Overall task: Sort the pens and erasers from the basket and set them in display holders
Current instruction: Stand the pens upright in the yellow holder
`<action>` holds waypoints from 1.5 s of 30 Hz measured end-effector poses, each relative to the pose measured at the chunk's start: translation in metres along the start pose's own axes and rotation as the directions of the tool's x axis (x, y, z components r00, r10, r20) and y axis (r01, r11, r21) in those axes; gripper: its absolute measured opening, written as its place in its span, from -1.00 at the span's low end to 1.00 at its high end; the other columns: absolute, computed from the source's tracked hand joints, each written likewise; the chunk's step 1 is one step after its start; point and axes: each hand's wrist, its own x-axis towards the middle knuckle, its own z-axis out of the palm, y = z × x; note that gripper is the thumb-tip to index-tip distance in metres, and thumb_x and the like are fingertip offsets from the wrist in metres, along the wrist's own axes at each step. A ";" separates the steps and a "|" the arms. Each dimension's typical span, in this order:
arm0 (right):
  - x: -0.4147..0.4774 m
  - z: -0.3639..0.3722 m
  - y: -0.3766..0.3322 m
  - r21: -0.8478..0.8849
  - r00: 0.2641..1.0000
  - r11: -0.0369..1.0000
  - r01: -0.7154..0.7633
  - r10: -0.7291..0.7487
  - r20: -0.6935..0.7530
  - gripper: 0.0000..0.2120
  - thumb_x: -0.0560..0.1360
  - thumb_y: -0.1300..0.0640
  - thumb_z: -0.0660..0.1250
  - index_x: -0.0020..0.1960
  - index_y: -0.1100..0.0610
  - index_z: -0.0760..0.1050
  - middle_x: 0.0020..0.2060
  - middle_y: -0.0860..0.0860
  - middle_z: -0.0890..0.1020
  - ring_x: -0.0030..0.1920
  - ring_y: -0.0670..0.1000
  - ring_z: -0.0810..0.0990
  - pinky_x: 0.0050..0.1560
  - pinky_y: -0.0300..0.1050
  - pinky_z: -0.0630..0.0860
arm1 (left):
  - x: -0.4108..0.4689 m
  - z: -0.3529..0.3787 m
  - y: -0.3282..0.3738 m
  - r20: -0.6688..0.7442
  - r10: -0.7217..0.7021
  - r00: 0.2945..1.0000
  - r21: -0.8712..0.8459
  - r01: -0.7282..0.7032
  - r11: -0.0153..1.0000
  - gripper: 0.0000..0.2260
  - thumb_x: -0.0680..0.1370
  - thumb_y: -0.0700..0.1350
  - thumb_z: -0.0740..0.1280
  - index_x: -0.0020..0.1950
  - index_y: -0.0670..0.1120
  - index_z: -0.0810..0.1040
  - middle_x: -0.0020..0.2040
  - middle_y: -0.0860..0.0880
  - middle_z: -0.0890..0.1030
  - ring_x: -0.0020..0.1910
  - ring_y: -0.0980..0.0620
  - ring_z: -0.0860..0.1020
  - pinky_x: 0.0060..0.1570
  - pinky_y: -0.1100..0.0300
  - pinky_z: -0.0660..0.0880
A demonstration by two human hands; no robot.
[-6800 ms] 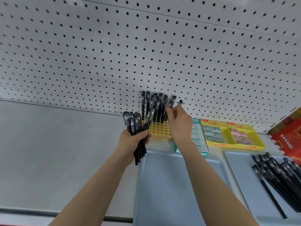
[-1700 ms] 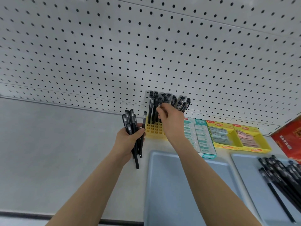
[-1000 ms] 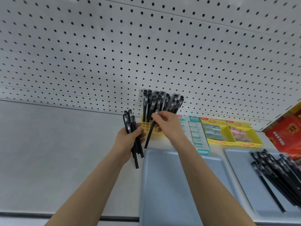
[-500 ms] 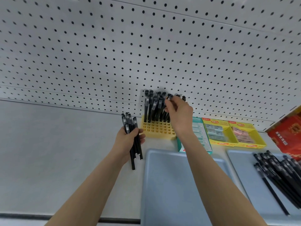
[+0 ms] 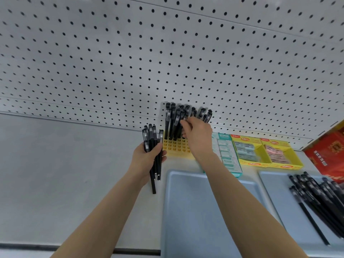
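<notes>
Our left hand [image 5: 144, 161] grips a bundle of black pens [image 5: 151, 144]; our right hand [image 5: 198, 138] pinches one pen [image 5: 181, 119] standing among others in the yellow grid holder [image 5: 176, 146]. Just beside it we see eraser boxes [image 5: 245, 151] (their labels too small to read).

A stationery shop: pegboard wall [image 5: 167, 53] behind shelf [image 5: 55, 174], erasers [image 5: 243, 148] in display boxes [image 5: 286, 166].

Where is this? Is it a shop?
Probably a stationery shop shelf: a pegboard back wall, black pens standing in a yellow display holder, and open boxes of erasers lined up beside it.
</notes>
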 end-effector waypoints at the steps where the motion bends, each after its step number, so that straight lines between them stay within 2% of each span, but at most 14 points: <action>1: 0.000 -0.001 -0.001 -0.002 1.000 1.000 -0.001 0.001 -0.001 -0.71 0.60 0.03 0.29 -0.12 0.23 0.60 -0.38 0.08 0.63 -0.36 0.07 0.61 -0.20 0.01 0.57 | 0.000 0.001 0.000 0.008 0.007 1.000 0.003 -0.008 1.000 -0.89 0.57 -0.22 0.36 0.06 -0.23 0.53 -0.11 -0.15 0.62 -0.17 -0.03 0.65 -0.11 0.13 0.64; 5: -0.009 -0.005 -0.001 -0.036 0.999 0.999 -0.035 0.035 0.013 -0.58 0.57 -0.14 0.29 -0.24 0.18 0.59 -0.44 0.04 0.60 -0.40 0.06 0.59 -0.24 -0.01 0.56 | -0.002 0.005 0.003 0.043 0.030 0.999 0.002 -0.030 1.000 -0.89 0.56 -0.24 0.37 0.06 -0.23 0.55 -0.13 -0.14 0.63 -0.18 -0.02 0.65 -0.12 0.16 0.64; 7: -0.017 -0.004 -0.005 0.056 0.987 0.991 -0.122 0.115 0.112 -0.53 0.54 -0.21 0.27 -0.25 0.18 0.59 -0.41 0.06 0.64 -0.35 0.08 0.63 -0.21 0.06 0.61 | -0.001 0.006 0.003 0.057 0.033 0.998 0.005 -0.033 0.999 -0.87 0.56 -0.25 0.36 0.08 -0.25 0.55 -0.12 -0.15 0.63 -0.17 -0.04 0.65 -0.09 0.14 0.64; 8: -0.022 -0.003 -0.008 0.143 0.971 0.974 -0.177 0.149 0.186 -0.56 0.53 -0.21 0.29 -0.22 0.15 0.62 -0.38 0.05 0.66 -0.32 0.07 0.66 -0.18 0.07 0.64 | -0.001 0.006 0.003 0.064 0.035 0.997 0.014 -0.036 0.999 -0.87 0.56 -0.25 0.36 0.09 -0.25 0.55 -0.12 -0.15 0.64 -0.17 -0.04 0.65 -0.07 0.13 0.64; 11: -0.035 -0.002 -0.017 0.364 0.923 0.886 -0.288 0.155 0.352 -0.79 0.52 -0.05 0.39 -0.10 0.08 0.67 -0.31 -0.04 0.69 -0.28 -0.05 0.66 -0.22 -0.13 0.63 | 0.000 0.005 0.001 0.089 0.042 0.995 0.051 -0.046 0.998 -0.88 0.56 -0.25 0.36 0.08 -0.23 0.57 -0.14 -0.14 0.67 -0.19 -0.02 0.66 0.00 0.07 0.62; 14: -0.039 0.001 -0.017 0.406 0.909 0.855 -0.323 0.161 0.385 -0.86 0.52 0.05 0.41 -0.07 0.12 0.66 -0.29 -0.03 0.67 -0.30 -0.10 0.61 -0.28 -0.23 0.56 | -0.001 0.004 0.000 0.099 0.032 0.995 0.059 -0.038 0.998 -0.88 0.58 -0.24 0.34 0.09 -0.22 0.58 -0.17 -0.09 0.69 -0.15 -0.02 0.66 0.04 0.04 0.61; 18: -0.030 -0.008 -0.011 0.339 0.932 0.885 -0.320 0.230 0.281 -0.88 0.56 0.04 0.36 -0.06 0.08 0.61 -0.24 0.02 0.69 -0.26 0.03 0.68 -0.23 -0.12 0.64 | 0.001 0.001 0.000 0.042 0.001 0.999 0.045 -0.003 0.999 -0.84 0.62 -0.18 0.28 0.15 -0.20 0.57 -0.18 -0.04 0.62 -0.02 -0.09 0.62 0.03 0.03 0.60; 23: -0.009 -0.031 0.003 0.255 0.981 0.949 -0.187 0.196 -0.008 -0.88 0.58 0.03 0.31 -0.03 0.05 0.58 -0.27 -0.03 0.66 -0.25 -0.01 0.68 -0.07 0.03 0.64 | 0.001 -0.005 0.001 0.037 -0.030 0.999 0.019 0.029 0.999 -0.84 0.64 -0.23 0.22 0.18 -0.21 0.52 -0.14 -0.09 0.54 -0.11 -0.04 0.59 -0.03 0.10 0.61; 26: -0.004 -0.037 0.009 0.246 0.981 0.959 -0.139 0.168 -0.100 -0.87 0.58 0.05 0.32 -0.06 0.09 0.59 -0.30 -0.04 0.67 -0.27 -0.07 0.68 -0.04 0.05 0.62 | 0.001 -0.006 0.000 0.054 -0.004 0.999 0.020 0.003 1.000 -0.87 0.63 -0.24 0.24 0.15 -0.21 0.52 -0.18 -0.10 0.55 -0.16 -0.03 0.58 -0.06 0.11 0.62; 29: -0.003 -0.034 0.010 0.234 0.982 0.965 -0.120 0.149 -0.112 -0.85 0.58 0.05 0.32 -0.04 0.11 0.60 -0.31 -0.04 0.67 -0.24 -0.08 0.68 -0.03 0.01 0.61 | 0.002 -0.005 -0.001 0.046 0.022 0.999 0.029 -0.023 0.999 -0.92 0.62 -0.26 0.26 0.07 -0.24 0.51 -0.17 -0.13 0.57 -0.20 -0.02 0.58 -0.12 0.14 0.64; 33: -0.004 -0.024 0.011 0.223 0.990 0.970 -0.096 0.117 -0.084 -0.85 0.59 0.07 0.32 -0.03 0.14 0.59 -0.27 0.01 0.68 -0.21 -0.07 0.68 -0.05 0.00 0.61 | 0.002 -0.005 -0.001 0.028 0.040 0.999 0.042 -0.041 0.998 -0.86 0.60 -0.27 0.29 0.12 -0.30 0.49 -0.15 -0.16 0.60 -0.20 -0.05 0.59 -0.11 0.13 0.63; 36: -0.006 -0.017 0.012 0.165 0.996 0.984 -0.072 0.079 -0.040 -0.82 0.60 0.07 0.30 -0.07 0.17 0.57 -0.28 0.02 0.67 -0.23 -0.03 0.68 -0.09 0.06 0.60 | 0.002 -0.006 -0.002 0.027 0.050 0.998 0.023 -0.050 0.998 -0.85 0.59 -0.28 0.31 0.15 -0.27 0.48 -0.11 -0.18 0.62 -0.18 -0.05 0.61 -0.13 0.14 0.61; 40: -0.008 -0.009 0.010 0.080 1.000 0.997 -0.003 0.006 -0.028 -0.78 0.61 0.07 0.28 -0.11 0.20 0.54 -0.33 0.08 0.63 -0.25 0.11 0.65 -0.18 0.09 0.57 | 0.001 -0.005 -0.002 0.029 0.057 0.998 0.019 -0.057 0.998 -0.91 0.57 -0.28 0.33 0.08 -0.20 0.52 -0.11 -0.17 0.64 -0.18 -0.04 0.62 -0.13 0.14 0.61; 45: -0.004 -0.007 0.010 0.072 0.999 0.997 -0.012 0.015 -0.042 -0.75 0.61 0.07 0.28 -0.12 0.23 0.54 -0.34 0.11 0.63 -0.26 0.12 0.65 -0.17 0.07 0.57 | 0.000 -0.002 -0.001 0.037 0.083 0.996 0.008 -0.083 0.996 -0.92 0.57 -0.28 0.33 0.05 -0.17 0.54 -0.12 -0.13 0.65 -0.18 -0.02 0.62 -0.08 0.16 0.60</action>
